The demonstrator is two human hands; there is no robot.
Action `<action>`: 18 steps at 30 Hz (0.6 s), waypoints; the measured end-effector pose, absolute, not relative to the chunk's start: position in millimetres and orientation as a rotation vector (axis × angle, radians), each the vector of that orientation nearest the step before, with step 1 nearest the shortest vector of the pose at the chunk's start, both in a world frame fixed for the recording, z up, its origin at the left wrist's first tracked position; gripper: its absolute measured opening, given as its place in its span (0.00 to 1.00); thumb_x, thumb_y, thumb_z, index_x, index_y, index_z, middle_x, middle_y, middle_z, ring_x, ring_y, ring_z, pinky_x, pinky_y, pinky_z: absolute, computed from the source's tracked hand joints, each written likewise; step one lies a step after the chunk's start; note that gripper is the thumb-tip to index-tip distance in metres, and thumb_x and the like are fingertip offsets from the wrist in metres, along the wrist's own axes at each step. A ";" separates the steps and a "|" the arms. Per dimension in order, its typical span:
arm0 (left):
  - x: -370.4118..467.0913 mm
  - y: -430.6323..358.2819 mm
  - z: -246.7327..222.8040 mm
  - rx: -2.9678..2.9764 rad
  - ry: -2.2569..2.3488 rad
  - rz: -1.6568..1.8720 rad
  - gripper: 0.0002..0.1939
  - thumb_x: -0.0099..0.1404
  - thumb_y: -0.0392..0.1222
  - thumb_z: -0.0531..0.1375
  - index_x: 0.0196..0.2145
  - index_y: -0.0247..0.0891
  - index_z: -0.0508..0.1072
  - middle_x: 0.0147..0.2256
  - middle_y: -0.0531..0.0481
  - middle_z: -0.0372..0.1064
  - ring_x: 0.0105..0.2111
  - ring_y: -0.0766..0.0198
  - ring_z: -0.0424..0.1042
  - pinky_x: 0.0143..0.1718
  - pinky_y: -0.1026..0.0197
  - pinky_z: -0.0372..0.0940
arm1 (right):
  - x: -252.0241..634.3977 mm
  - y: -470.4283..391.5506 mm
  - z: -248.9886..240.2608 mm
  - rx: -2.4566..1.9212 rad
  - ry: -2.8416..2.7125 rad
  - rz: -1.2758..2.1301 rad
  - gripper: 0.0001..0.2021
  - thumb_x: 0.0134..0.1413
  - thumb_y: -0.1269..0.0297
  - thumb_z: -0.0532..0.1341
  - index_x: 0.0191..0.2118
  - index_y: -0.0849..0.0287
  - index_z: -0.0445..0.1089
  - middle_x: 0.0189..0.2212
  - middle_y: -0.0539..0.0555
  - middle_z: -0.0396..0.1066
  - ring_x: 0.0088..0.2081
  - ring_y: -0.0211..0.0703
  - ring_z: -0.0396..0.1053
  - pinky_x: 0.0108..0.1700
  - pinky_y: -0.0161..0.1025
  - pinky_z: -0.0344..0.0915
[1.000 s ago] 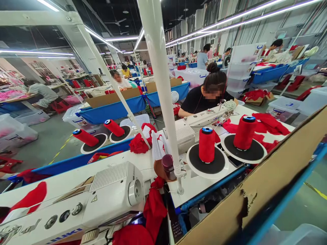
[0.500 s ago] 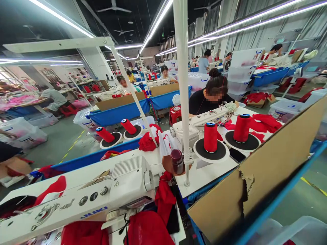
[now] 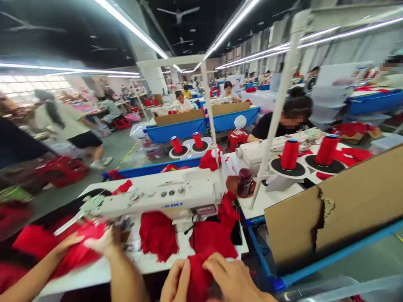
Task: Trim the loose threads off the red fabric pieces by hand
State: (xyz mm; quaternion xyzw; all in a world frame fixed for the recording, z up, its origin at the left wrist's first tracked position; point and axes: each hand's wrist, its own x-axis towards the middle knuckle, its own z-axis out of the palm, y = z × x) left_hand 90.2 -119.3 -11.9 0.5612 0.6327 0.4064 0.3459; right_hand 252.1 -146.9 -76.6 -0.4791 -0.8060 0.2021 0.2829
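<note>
At the bottom centre, my left hand (image 3: 176, 279) and my right hand (image 3: 231, 277) pinch a piece of red fabric (image 3: 199, 277) between them, one on each side. Just beyond lie a red cloth piece (image 3: 212, 239) and a crumpled red bundle (image 3: 158, 235) on the white sewing table. The white sewing machine (image 3: 151, 201) stands behind these, with its small display panel at its right end. The lower parts of my hands are cut off by the frame's edge.
At left, another person's two hands (image 3: 105, 243) hold red fabric at the machine's needle end. A torn cardboard panel (image 3: 352, 205) and a white pole (image 3: 277, 109) stand at right. Beyond are thread cones (image 3: 289, 154), a dark jar (image 3: 244, 182) and a seated person (image 3: 292, 113).
The view has turned left and pulled back. Both my hands, holding red fabric, have come into view, as have another person's hands at the machine.
</note>
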 end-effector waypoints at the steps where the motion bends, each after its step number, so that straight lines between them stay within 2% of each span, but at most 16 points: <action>1: 92.4 -130.0 -17.7 1.382 1.630 1.048 0.25 0.55 0.64 0.59 0.41 0.42 0.72 0.29 0.53 0.74 0.34 0.57 0.75 0.32 0.60 0.71 | 246.3 -149.9 -72.6 -1.299 -2.156 0.481 0.19 0.54 0.59 0.64 0.51 0.57 0.69 0.42 0.60 0.75 0.33 0.47 0.75 0.31 0.36 0.68; 2: 93.1 -139.5 -22.2 1.289 1.569 1.041 0.25 0.59 0.64 0.57 0.42 0.40 0.72 0.32 0.50 0.75 0.35 0.58 0.76 0.34 0.60 0.71 | 242.7 -152.9 -68.8 -1.283 -2.131 0.448 0.17 0.57 0.63 0.61 0.53 0.58 0.68 0.43 0.61 0.75 0.35 0.48 0.75 0.33 0.37 0.68; 4: 90.3 -153.2 -26.1 1.062 1.283 1.028 0.26 0.59 0.58 0.60 0.49 0.39 0.68 0.42 0.45 0.75 0.41 0.57 0.75 0.43 0.57 0.71 | 241.1 -157.2 -62.7 -1.199 -2.037 0.471 0.15 0.60 0.69 0.55 0.52 0.59 0.68 0.41 0.60 0.75 0.37 0.46 0.75 0.36 0.37 0.69; 6: 84.1 -160.2 -24.2 1.010 1.137 1.047 0.31 0.54 0.48 0.67 0.53 0.39 0.66 0.49 0.42 0.72 0.47 0.56 0.73 0.50 0.55 0.68 | 242.9 -158.8 -58.9 -1.127 -1.959 0.544 0.14 0.61 0.69 0.54 0.50 0.59 0.69 0.38 0.59 0.74 0.37 0.45 0.74 0.36 0.37 0.70; 8: 77.3 -162.8 -19.8 1.067 1.161 1.089 0.29 0.52 0.42 0.68 0.52 0.38 0.68 0.51 0.42 0.71 0.50 0.56 0.70 0.54 0.55 0.64 | 244.0 -159.3 -55.2 -1.115 -1.895 0.654 0.12 0.60 0.67 0.56 0.47 0.59 0.71 0.36 0.58 0.74 0.33 0.43 0.73 0.33 0.35 0.69; 10: 71.4 -163.7 -15.8 1.121 1.203 1.131 0.24 0.55 0.42 0.65 0.50 0.38 0.70 0.48 0.43 0.71 0.49 0.57 0.70 0.53 0.56 0.63 | 243.3 -159.9 -49.7 -1.119 -1.834 0.779 0.10 0.59 0.65 0.59 0.44 0.58 0.73 0.33 0.55 0.73 0.29 0.41 0.71 0.31 0.33 0.68; 12: 65.9 -164.7 -13.8 1.155 1.222 1.149 0.23 0.57 0.43 0.65 0.50 0.37 0.71 0.41 0.46 0.73 0.42 0.59 0.71 0.47 0.58 0.65 | 241.5 -160.2 -42.1 -1.104 -1.780 0.904 0.09 0.60 0.63 0.59 0.40 0.58 0.75 0.31 0.54 0.72 0.30 0.41 0.70 0.32 0.33 0.67; 15: 56.6 -166.7 -15.0 1.202 1.244 1.128 0.22 0.56 0.46 0.66 0.48 0.37 0.74 0.31 0.50 0.70 0.32 0.62 0.69 0.36 0.62 0.64 | 238.9 -159.1 -30.4 -1.062 -1.719 1.057 0.12 0.61 0.58 0.57 0.34 0.56 0.76 0.30 0.54 0.72 0.33 0.42 0.71 0.35 0.34 0.67; 18: 46.2 -167.5 -19.3 1.263 1.304 1.166 0.21 0.56 0.46 0.67 0.46 0.37 0.76 0.29 0.51 0.68 0.29 0.65 0.66 0.34 0.63 0.62 | 237.0 -157.9 -24.2 -1.077 -1.629 1.157 0.15 0.59 0.52 0.58 0.31 0.57 0.75 0.31 0.54 0.72 0.34 0.44 0.71 0.36 0.36 0.67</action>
